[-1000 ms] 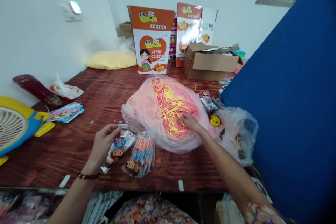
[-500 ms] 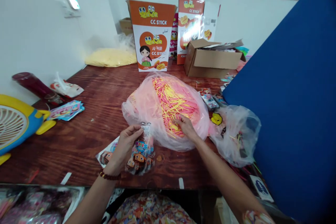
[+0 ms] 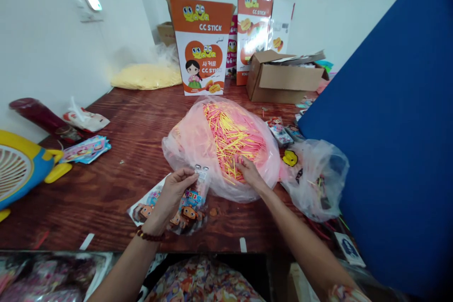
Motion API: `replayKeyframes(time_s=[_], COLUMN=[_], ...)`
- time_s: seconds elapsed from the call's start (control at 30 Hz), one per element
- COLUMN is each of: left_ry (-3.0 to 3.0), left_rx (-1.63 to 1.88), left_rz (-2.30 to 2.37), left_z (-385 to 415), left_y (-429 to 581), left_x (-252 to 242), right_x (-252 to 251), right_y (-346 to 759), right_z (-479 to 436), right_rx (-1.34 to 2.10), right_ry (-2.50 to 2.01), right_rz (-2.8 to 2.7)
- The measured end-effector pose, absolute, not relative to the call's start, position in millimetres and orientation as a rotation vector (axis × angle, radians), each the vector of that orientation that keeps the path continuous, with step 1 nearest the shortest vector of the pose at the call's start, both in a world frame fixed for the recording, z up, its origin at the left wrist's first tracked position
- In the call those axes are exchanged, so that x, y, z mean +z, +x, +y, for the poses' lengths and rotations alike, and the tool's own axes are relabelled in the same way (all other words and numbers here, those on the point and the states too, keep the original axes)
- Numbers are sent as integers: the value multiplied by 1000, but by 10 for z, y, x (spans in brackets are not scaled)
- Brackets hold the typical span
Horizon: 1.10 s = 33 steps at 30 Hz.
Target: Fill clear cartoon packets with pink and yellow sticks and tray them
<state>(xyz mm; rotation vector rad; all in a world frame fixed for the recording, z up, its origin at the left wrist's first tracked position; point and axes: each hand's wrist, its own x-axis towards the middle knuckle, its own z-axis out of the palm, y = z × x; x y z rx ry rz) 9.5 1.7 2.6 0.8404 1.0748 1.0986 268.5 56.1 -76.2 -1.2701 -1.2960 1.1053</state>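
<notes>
Both hands work at the near middle of a dark wooden surface (image 3: 116, 132). Her left hand (image 3: 173, 191) pinches the clear top edge of a small printed packet (image 3: 193, 198), thumb and fingers closed on it, holding it over a second packet (image 3: 145, 210) that lies flat at about seven o'clock from the first. A second ago that hand was further left with a packet raised; it has since moved in toward the big bag. Her right hand (image 3: 249, 172) rests, fingers curled, in the open mouth of a pink plastic bag (image 3: 198, 137) heaped with thin pink and yellow sticks (image 3: 230, 137); I cannot tell whether it has any gripped, and it has barely shifted. The bag sits at twelve o'clock from the hands. At three o'clock lies a smaller clear bag (image 3: 314, 174), beside a blue panel (image 3: 389, 127). At eleven o'clock stands an orange CC Stick box (image 3: 200, 45), and at nine o'clock a yellow fan (image 3: 21, 167).
</notes>
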Motion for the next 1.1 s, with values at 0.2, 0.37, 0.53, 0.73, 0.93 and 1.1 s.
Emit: replayKeyframes(time_s=[0.2,0.37,0.53,0.73,0.93,1.1], left_ry=[930,1010,1011,994,942,895], left_rx=[1070,1081,1066,1051,1049,1051], left_rz=[1093,1087,1104,1127,1125,1113], left_z=[46,58,42,17,-15,-32], left_y=[174,235,165,108,66,45], left_x=[54,61,17,-21,-49,-60], right_x=[-742,-695,-583,-457,-382,-428], right_y=[2708,2781,2974,2994,2967,2999], right_z=[614,654,638,535,358,422], right_rx=[1125,1048,913,714,412,345], right_ry=[-1239,-1246,-1311,-1362,-1405,-1522], right_rz=[-1209,-1208,-1329,-2150,-2580,-2599])
